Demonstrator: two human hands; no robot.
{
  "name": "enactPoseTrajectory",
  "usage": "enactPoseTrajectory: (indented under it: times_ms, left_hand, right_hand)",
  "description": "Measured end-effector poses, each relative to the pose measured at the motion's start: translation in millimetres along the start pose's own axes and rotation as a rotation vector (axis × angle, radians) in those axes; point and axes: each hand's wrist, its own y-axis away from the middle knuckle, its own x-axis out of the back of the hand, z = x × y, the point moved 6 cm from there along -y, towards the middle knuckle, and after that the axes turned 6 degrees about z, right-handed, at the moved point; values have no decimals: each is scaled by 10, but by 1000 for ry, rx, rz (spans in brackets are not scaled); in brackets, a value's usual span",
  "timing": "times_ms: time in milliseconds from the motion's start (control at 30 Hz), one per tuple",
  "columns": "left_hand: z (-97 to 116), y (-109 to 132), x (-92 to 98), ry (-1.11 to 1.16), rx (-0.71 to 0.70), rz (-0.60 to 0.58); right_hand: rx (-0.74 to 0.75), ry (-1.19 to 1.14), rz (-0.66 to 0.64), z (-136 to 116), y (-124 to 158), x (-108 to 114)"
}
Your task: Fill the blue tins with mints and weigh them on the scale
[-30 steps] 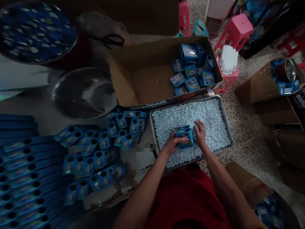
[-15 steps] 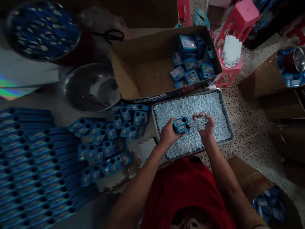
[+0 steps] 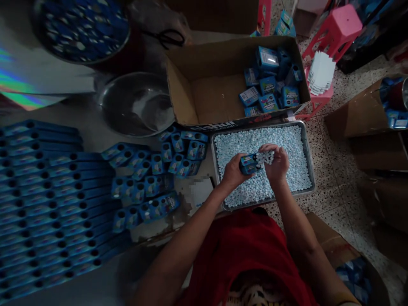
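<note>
My left hand [image 3: 233, 173] is wrapped round two small blue candy boxes [image 3: 248, 160], held side by side over the tray. My right hand [image 3: 278, 166] is cupped around a heap of small pale candies [image 3: 265, 157] at the right end of these boxes. Some candies lie against the box openings, which they partly hide. Under both hands is a metal tray [image 3: 313, 182] filled with the same white and light-blue candies [image 3: 255, 140].
Behind the tray stands a cardboard box [image 3: 207, 95] with several blue boxes at its right end. Left are a metal bowl [image 3: 111, 117], loose blue boxes [image 3: 153, 185] and stacked rows of them [image 3: 47, 204]. A pink stool [image 3: 318, 102] holds white cards [image 3: 321, 72].
My right hand has come closer to the candy boxes, and its heap of candies looks smaller, now pressed at the openings. The whole view has shifted slightly.
</note>
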Motion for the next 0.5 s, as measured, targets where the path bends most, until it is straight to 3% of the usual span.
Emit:
enactPoseTrajectory:
  times_ms: [167, 233, 333, 433, 500]
  left_hand:
    - [-37, -52, -44, 28, -34, -38]
    - [-73, -54, -16, 0, -44, -53]
    - [-145, -15, 117, -34, -46, -66]
    - [-211, 75, 290, -114, -56, -75]
    - [-255, 143, 367, -185, -52, -77]
  right_hand:
    - [74, 81, -56, 6, 143, -167]
    - [96, 149, -101, 27, 215, -106]
    - [107, 380, -22, 124, 300, 383]
    - [91, 793, 287, 331, 443, 1142]
    - [58, 997, 379, 581, 565, 1402]
